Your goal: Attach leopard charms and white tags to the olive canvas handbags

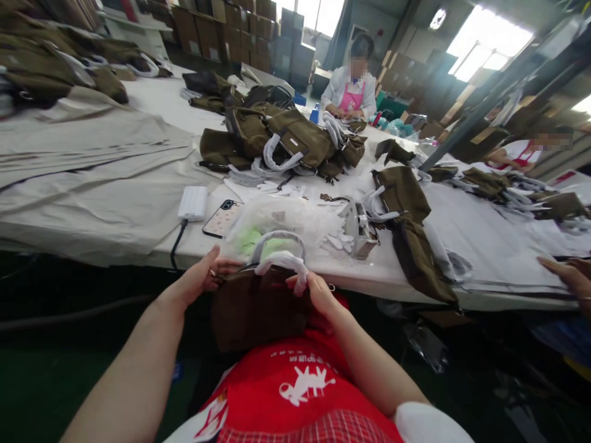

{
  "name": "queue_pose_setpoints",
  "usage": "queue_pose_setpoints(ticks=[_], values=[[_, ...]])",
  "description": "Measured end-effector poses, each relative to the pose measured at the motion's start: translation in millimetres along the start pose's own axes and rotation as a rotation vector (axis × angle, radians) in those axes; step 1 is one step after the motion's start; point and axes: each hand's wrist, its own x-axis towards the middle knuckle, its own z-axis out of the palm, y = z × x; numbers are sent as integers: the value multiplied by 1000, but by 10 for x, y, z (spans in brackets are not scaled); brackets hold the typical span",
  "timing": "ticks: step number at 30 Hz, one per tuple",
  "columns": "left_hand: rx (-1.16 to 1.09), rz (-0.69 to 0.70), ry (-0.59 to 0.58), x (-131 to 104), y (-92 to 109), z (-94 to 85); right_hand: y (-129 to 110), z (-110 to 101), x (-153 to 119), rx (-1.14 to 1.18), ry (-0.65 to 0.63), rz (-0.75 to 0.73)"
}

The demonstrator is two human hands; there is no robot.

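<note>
Head view, and it's all happening at the near edge of the bench (489, 246): a brown bag (258, 314) sits low between two bare hands, just in front of the wearer's red apron (286, 381). One hand at each end, probably to keep the bag level and its top within easy reach.

Left hand (213, 269) first: thumb raised well away from the fingers, those stretched loosely along the upper left corner, open rather than clenched. Over to the right hand (318, 292), its fingers partly bent beside the lower end of a pale-wrapped handle (282, 259); the wrap hides the tips, so there's no telling whether they pinch handle, rim or neither. Whether the lap bears the weight can't be made out either.

And the lie of it! Long axis runs left to right, roughly along the bench edge and across the body; handles arch up and away toward the bench, base toward the wearer. Which face is the front, too dark to judge.

Beyond, a clear plastic bag (290, 215) and a phone (221, 218) lie close by, and similar bags are heaped (300, 138) farther back, seemingly to leave the near edge for handling. Their handles wear pale wrapping too, likely against scuffs.
</note>
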Motion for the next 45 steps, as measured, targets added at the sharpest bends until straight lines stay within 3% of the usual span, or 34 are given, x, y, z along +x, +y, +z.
queue_pose_setpoints(ticks=[2, 4, 7, 9, 12, 16, 18, 20, 22, 24, 26, 28, 33, 36, 41, 43, 45], values=[[55, -76, -278, -78, 148, -74, -12, 56, -70, 25, -52, 4], [206, -108, -355, -96, 227, -61, -28, 84, -106, -2, -49, 27], [599, -79, -234, -23, 251, 116, -82, 70, -75, -92, -85, 45], [756, -8, -166, 30, 233, 269, -157, 39, -25, -111, -201, 57], [738, 120, -133, 26, 175, 440, -334, 40, 19, -69, -419, 54], [723, 260, 25, -75, 4, 563, -555, 297, -81, -92, -872, 12], [621, 271, 133, -107, -136, 606, -584, 506, -176, -179, -928, -59], [368, 248, 173, -122, -293, 631, -542, 693, -255, -224, -846, -66], [63, 220, 150, -135, -430, 636, -450, 821, -292, -192, -728, 84], [-137, 200, 123, -161, -511, 629, -355, 884, -283, -208, -533, 244], [-203, 196, 110, -198, -529, 625, -302, 903, -245, -316, -332, 267], [-193, 213, 107, -238, -510, 633, -307, 898, -199, -451, -256, 195], [-57, 288, 94, -320, -473, 676, -423, 875, -138, -643, -386, 70], [76, 344, 129, -379, -475, 688, -464, 858, -156, -614, -359, 57], [275, 405, 173, -506, -411, 706, -476, 868, -186, -488, -36, -84], [331, 417, 199, -537, -374, 718, -435, 921, -176, -367, -47, -53], [376, 419, 232, -546, -347, 731, -370, 993, -153, -261, -145, 59]])
